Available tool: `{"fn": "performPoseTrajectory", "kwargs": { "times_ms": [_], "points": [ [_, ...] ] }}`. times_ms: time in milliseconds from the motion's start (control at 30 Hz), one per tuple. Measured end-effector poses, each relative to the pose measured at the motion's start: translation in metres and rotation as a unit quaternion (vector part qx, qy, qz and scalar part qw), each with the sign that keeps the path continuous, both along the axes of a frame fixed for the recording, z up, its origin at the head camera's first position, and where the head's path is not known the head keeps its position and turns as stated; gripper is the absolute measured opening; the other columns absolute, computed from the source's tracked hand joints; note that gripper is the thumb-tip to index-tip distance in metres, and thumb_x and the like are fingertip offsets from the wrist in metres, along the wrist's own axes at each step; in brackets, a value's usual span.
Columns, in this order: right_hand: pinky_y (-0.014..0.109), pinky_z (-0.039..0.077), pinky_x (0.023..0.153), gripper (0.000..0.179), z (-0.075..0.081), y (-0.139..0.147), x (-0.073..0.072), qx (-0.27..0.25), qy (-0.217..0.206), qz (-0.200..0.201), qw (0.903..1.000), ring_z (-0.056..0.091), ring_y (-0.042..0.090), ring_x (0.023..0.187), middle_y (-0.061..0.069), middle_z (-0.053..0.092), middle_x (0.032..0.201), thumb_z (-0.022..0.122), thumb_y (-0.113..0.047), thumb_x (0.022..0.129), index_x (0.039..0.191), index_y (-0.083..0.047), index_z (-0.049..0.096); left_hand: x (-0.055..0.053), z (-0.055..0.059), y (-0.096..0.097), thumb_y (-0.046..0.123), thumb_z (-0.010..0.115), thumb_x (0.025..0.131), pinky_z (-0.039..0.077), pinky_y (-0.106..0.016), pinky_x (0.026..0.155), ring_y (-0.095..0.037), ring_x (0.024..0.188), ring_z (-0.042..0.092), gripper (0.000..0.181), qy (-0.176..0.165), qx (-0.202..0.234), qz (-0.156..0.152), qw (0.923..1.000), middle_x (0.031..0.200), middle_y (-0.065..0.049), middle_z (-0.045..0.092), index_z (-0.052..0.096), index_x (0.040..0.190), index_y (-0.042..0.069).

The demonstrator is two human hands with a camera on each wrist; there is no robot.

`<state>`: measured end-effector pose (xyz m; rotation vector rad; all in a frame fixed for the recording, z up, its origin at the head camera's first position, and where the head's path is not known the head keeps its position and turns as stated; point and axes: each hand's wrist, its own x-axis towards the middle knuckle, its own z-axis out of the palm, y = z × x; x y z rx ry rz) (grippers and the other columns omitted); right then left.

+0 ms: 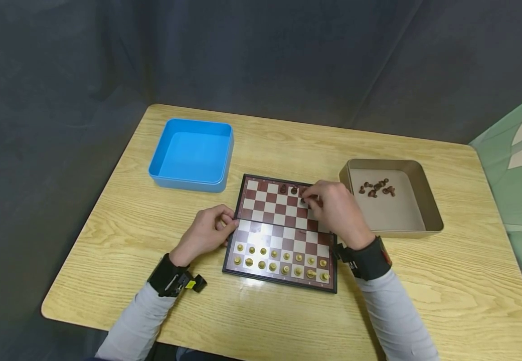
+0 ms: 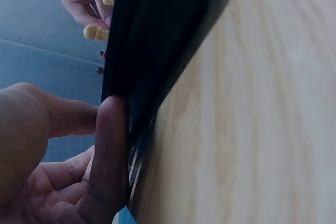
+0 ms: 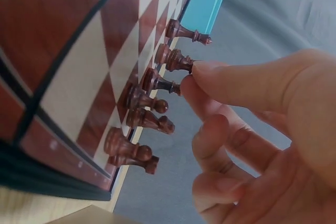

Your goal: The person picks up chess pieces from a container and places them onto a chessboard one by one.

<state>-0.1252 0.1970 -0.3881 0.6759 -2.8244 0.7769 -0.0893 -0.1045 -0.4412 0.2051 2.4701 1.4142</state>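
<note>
A folding chessboard [image 1: 267, 228] with dark red and white squares lies at the middle of the table. My left hand [image 1: 211, 228] grips its left edge near the fold; in the left wrist view, thumb and finger pinch the black rim [image 2: 116, 85]. Over the far right part of the board, my right hand [image 1: 335, 205] pinches the top of a dark brown chess piece [image 3: 181, 62] between thumb and forefinger, the other fingers loosely curled. Several dark pieces stand along that far side, among them a knight [image 3: 152, 121] and a pawn [image 3: 126, 144]. Yellowish pieces [image 1: 273, 266] fill two rows at the near side.
Right of the board stands a tan box [image 1: 431, 205] holding several loose brown chess pieces [image 1: 378, 186]. A blue box [image 1: 193, 150] sits at the back left. Dark cloth [image 1: 265, 60] hangs behind the wooden table [image 1: 464, 260].
</note>
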Motion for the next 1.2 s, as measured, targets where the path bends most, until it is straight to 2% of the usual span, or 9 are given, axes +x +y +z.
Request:
{"fn": "performPoseTrajectory", "kwargs": {
  "times_ms": [333, 1200],
  "points": [
    [0.021, 0.040, 0.046, 0.011, -0.007, 0.001, -0.002, 0.025, 0.003, -0.001, 0.9997, 0.049, 0.003, 0.059, -0.007, 0.058, 0.079, 0.066, -0.011, 0.075, 0.085, -0.016, 0.068, 0.000, 0.000, 0.000, 0.028, 0.060, 0.081, 0.046, -0.031, 0.042, -0.015, 0.047, 0.056, 0.018, 0.001, 0.000, -0.004, 1.0000, 0.071, 0.001, 0.058, 0.055, 0.091, 0.015],
    [0.023, 0.044, 0.049, 0.009, -0.010, -0.002, -0.003, 0.030, 0.003, 0.001, 0.9995, 0.051, 0.006, 0.064, -0.007, 0.057, 0.081, 0.065, -0.010, 0.075, 0.083, -0.015, 0.068, 0.000, -0.001, -0.001, 0.027, 0.060, 0.081, 0.046, -0.032, 0.042, -0.016, 0.046, 0.056, 0.018, -0.002, 0.004, -0.002, 1.0000, 0.070, 0.000, 0.058, 0.055, 0.091, 0.014]
  ]
}}
